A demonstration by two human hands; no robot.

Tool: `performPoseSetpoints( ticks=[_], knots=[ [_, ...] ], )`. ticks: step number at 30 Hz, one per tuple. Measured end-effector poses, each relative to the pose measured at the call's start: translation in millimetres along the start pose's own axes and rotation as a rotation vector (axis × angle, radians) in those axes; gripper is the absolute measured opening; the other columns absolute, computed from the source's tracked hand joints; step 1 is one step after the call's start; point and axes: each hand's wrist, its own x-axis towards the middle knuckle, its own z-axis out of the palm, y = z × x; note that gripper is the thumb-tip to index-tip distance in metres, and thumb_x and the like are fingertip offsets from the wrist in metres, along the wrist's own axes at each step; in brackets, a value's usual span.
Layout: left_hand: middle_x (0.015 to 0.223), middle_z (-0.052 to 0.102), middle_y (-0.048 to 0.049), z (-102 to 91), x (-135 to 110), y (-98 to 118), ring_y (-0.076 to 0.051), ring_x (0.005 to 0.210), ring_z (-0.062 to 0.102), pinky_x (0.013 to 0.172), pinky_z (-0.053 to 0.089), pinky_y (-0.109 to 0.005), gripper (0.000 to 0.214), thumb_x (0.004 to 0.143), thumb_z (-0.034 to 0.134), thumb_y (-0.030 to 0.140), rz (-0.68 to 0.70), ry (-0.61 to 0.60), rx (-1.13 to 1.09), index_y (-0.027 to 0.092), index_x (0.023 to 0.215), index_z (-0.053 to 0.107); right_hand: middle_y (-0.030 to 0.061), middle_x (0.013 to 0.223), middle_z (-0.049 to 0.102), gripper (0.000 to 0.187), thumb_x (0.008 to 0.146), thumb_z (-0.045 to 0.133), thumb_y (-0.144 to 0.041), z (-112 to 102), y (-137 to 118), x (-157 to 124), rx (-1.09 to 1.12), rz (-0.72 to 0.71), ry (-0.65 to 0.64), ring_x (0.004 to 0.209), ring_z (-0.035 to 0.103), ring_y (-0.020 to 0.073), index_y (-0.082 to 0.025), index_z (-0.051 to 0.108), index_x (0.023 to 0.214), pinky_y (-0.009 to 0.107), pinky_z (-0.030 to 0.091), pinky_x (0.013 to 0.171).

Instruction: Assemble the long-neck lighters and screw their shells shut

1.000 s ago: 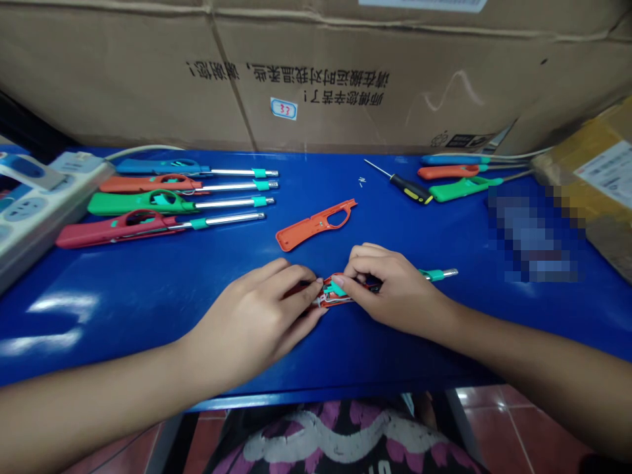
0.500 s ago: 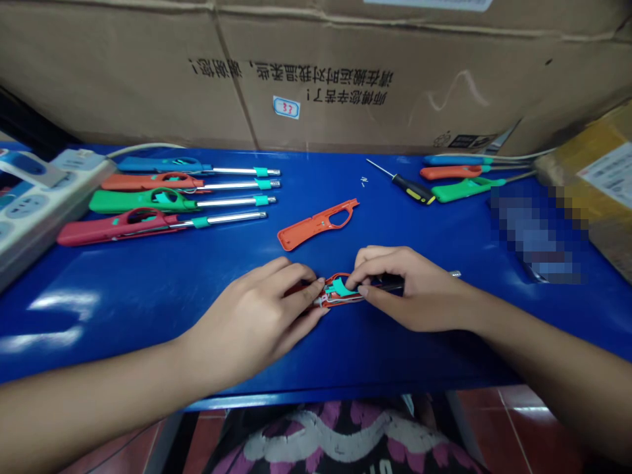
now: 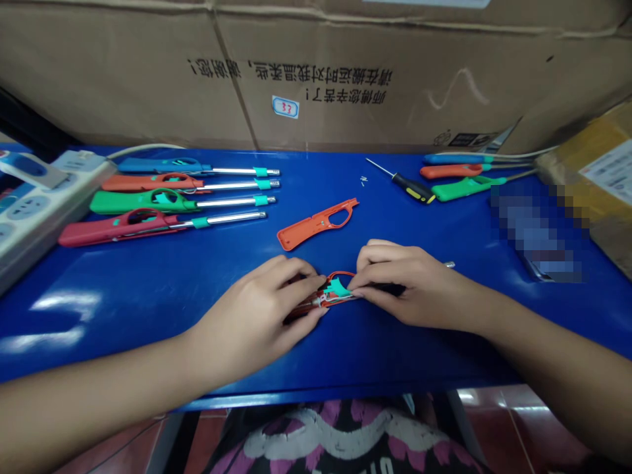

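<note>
The left hand (image 3: 264, 306) pinches an open orange plastic lighter body (image 3: 332, 304) between thumb and fingers, over the middle of the glossy blue tabletop (image 3: 162, 289). The right hand (image 3: 409, 283) has thumb and fingertips drawn together beside its curved teal plastic trigger (image 3: 338, 288); what they grip, I cannot tell. A loose orange plastic half-shell (image 3: 301, 232) lies just beyond.

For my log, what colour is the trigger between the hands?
The trigger is bluish green; the head view shows it best.
</note>
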Motion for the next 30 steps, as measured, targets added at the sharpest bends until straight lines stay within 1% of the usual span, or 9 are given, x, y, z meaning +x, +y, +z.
performPoseSetpoints(
  ticks=[2,5,9,14,19,21,24,27,30],
  knots=[
    [0.111,0.065,-0.0091,-0.4,1.1,0.0,-0.021,0.1,0.063,0.087,0.056,-0.037,0.026,0.093,0.065,0.022,-0.053,-0.005,-0.064,0.014,0.117,0.066,0.0047,0.089,0.062,0.02,0.1,0.051,-0.019,-0.5,-1.1,-0.1,-0.135,-0.079,-0.025,0.086,0.054,0.0168,-0.018,0.07,0.094,0.032,0.043,0.079],
    [0.109,0.064,-0.0077,-1.5,2.2,0.1,-0.02,0.099,0.064,0.087,0.056,-0.035,0.026,0.092,0.066,0.02,-0.068,-0.013,-0.117,0.015,0.117,0.067,0.0061,0.087,0.06,0.028,0.104,0.043,-0.02,-1.4,-3.7,-0.1,-0.346,-0.186,-0.063,0.082,0.049,0.0183,-0.015,0.069,0.094,0.035,0.037,0.074],
    [0.106,0.063,-0.0069,-2.8,2.7,1.1,-0.019,0.094,0.063,0.082,0.056,-0.033,0.024,0.093,0.064,0.02,-0.059,-0.012,-0.143,0.018,0.116,0.071,0.0042,0.081,0.058,0.031,0.105,0.041,-0.019,-2.5,-7.4,0.4,-0.46,-0.22,-0.065,0.075,0.042,0.0177,-0.017,0.065,0.086,0.034,0.03,0.068],
    [0.104,0.063,-0.0076,-3.2,3.4,1.8,-0.019,0.093,0.062,0.081,0.056,-0.033,0.022,0.093,0.063,0.02,-0.056,-0.017,-0.147,0.018,0.113,0.073,0.0033,0.081,0.059,0.03,0.103,0.042,-0.017,-1.3,-13.6,1.5,-0.467,-0.154,-0.084,0.074,0.042,0.0181,-0.019,0.063,0.082,0.035,0.027,0.067],
    [0.104,0.062,-0.008,-1.6,2.0,0.5,-0.019,0.092,0.062,0.081,0.056,-0.035,0.022,0.094,0.063,0.021,-0.04,-0.013,-0.119,0.018,0.114,0.072,0.0006,0.073,0.053,0.033,0.103,0.041,-0.015,1.4,-21.4,3.5,-0.352,-0.017,-0.069,0.067,0.04,0.0149,-0.018,0.055,0.074,0.033,0.032,0.068],
    [0.106,0.062,-0.0087,-0.7,1.1,0.2,-0.02,0.094,0.061,0.082,0.055,-0.036,0.025,0.095,0.062,0.021,-0.024,-0.014,-0.099,0.018,0.119,0.07,0.0011,0.074,0.054,0.034,0.102,0.039,-0.013,2.0,-23.8,3.2,-0.364,-0.035,-0.096,0.068,0.041,0.0151,-0.017,0.056,0.073,0.033,0.032,0.068],
    [0.107,0.063,-0.0084,-0.2,0.5,1.2,-0.021,0.097,0.06,0.082,0.055,-0.036,0.031,0.095,0.061,0.02,-0.011,-0.015,-0.084,0.018,0.126,0.067,0.0027,0.077,0.057,0.037,0.103,0.036,-0.01,2.6,-26.8,1.0,-0.437,-0.11,-0.113,0.07,0.041,0.0167,-0.016,0.061,0.075,0.035,0.03,0.068],
    [0.109,0.064,-0.0057,-1.3,1.6,3.9,-0.019,0.098,0.062,0.084,0.055,-0.034,0.039,0.093,0.063,0.018,-0.063,-0.032,-0.125,0.02,0.132,0.062,0.0036,0.077,0.057,0.039,0.103,0.037,-0.01,2.8,-27.8,-1.6,-0.488,-0.183,-0.123,0.07,0.038,0.0177,-0.015,0.063,0.076,0.036,0.027,0.067],
    [0.108,0.064,-0.0034,-2.8,3.5,6.3,-0.018,0.098,0.064,0.085,0.055,-0.031,0.041,0.091,0.064,0.018,-0.124,-0.069,-0.175,0.021,0.132,0.061,0.004,0.079,0.058,0.033,0.103,0.042,-0.013,3.2,-23.7,-2.8,-0.499,-0.197,-0.14,0.072,0.039,0.0181,-0.015,0.064,0.079,0.036,0.026,0.067]
  ],
)
